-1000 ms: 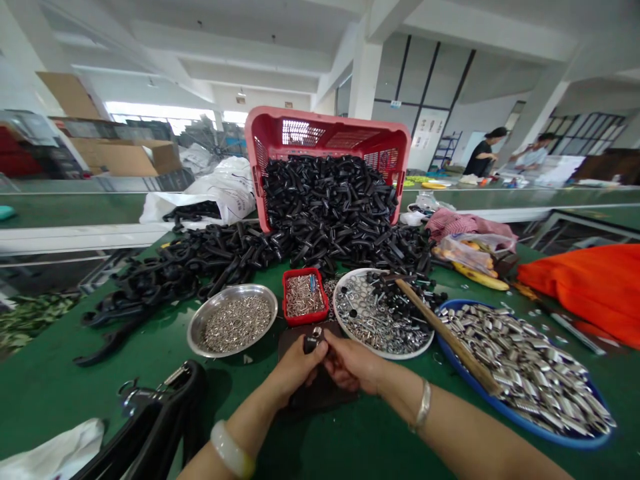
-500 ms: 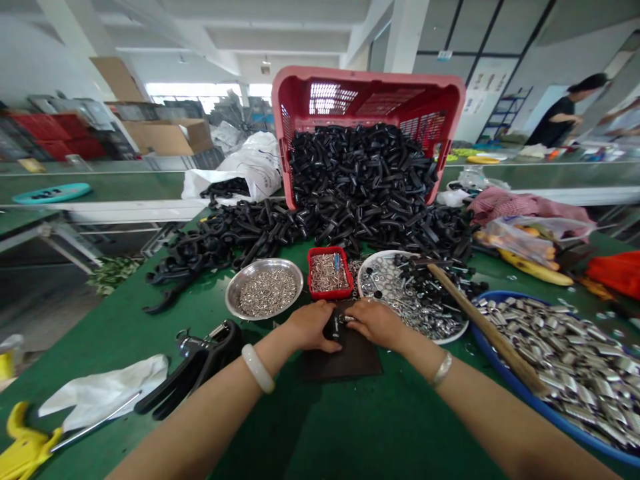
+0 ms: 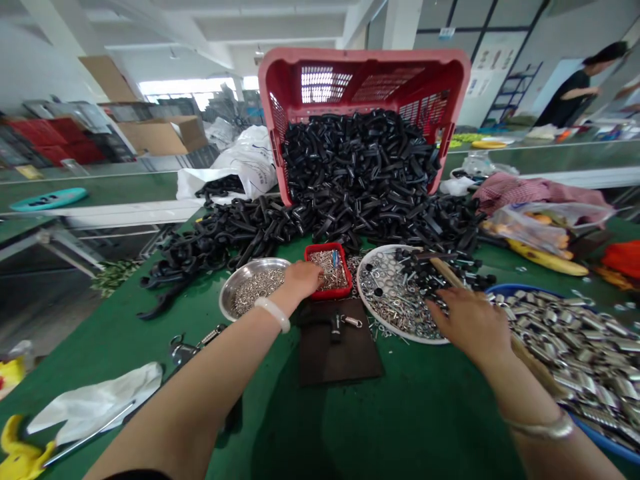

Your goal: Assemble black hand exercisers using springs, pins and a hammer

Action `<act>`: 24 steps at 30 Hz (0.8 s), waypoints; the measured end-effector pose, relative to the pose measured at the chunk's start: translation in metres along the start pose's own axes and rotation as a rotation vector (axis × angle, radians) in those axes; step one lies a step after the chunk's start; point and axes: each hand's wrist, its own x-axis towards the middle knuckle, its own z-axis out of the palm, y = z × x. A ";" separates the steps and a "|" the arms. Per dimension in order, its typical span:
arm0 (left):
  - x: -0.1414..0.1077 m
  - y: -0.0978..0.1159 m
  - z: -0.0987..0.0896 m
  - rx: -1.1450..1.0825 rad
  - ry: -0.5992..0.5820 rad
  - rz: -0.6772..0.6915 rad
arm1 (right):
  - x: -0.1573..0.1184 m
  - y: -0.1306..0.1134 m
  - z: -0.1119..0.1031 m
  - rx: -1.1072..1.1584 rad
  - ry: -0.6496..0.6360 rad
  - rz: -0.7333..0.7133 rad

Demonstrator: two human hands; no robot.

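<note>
My left hand (image 3: 303, 279) reaches to the left edge of the small red tray (image 3: 347, 291) of metal pins; its fingertips are among the pins, and whether they pinch one is hidden. My right hand (image 3: 473, 327), fingers apart, is over the wooden hammer handle (image 3: 450, 275) at the right side of the white tray (image 3: 366, 303). On the dark plate (image 3: 340, 360) between my hands lies a black part (image 3: 335, 328) with a spring (image 3: 352, 321) at its right end. Neither hand touches them.
A steel bowl (image 3: 226, 300) of small metal pieces is at the left, a blue basin (image 3: 590, 427) of springs at the right. Behind, black handles (image 3: 350, 153) spill from a red crate (image 3: 267, 80). Finished-looking clamps, a white cloth (image 3: 100, 400) and yellow tool (image 3: 23, 450) lie front left.
Both hands have left the black part and spring on the plate. My left hand moved up to the red tray, and my right hand moved right and opened over the hammer handle.
</note>
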 end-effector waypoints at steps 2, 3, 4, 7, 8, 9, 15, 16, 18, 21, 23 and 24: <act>0.016 0.004 0.004 -0.002 -0.039 0.045 | -0.002 0.025 0.003 -0.012 -0.077 0.057; 0.021 0.007 0.006 -0.009 -0.036 0.059 | -0.004 0.037 0.005 0.000 -0.106 0.071; 0.023 0.009 0.009 -0.012 -0.031 0.064 | -0.006 0.047 0.008 0.015 -0.122 0.080; 0.020 0.010 0.013 -0.017 0.001 0.043 | -0.013 0.073 0.020 0.061 -0.155 0.083; 0.017 0.009 0.013 -0.028 0.022 0.029 | -0.014 0.079 0.024 0.079 -0.167 0.077; 0.015 0.007 0.012 -0.047 0.048 0.017 | -0.015 0.083 0.027 0.098 -0.179 0.069; 0.006 -0.002 0.007 -0.415 0.200 -0.080 | -0.010 0.084 0.036 0.137 -0.199 0.061; 0.005 -0.003 0.009 -0.515 0.189 -0.109 | -0.009 0.083 0.036 0.133 -0.190 0.068; 0.003 -0.006 0.014 -0.662 0.152 -0.154 | -0.010 0.081 0.036 0.125 -0.177 0.082; -0.001 -0.010 0.019 -0.685 0.148 -0.170 | -0.011 0.081 0.037 0.123 -0.168 0.084; -0.003 -0.011 0.019 -0.647 0.164 -0.166 | -0.011 0.082 0.037 0.131 -0.151 0.065; -0.004 -0.011 0.017 -0.632 0.169 -0.158 | -0.011 0.083 0.038 0.137 -0.145 0.057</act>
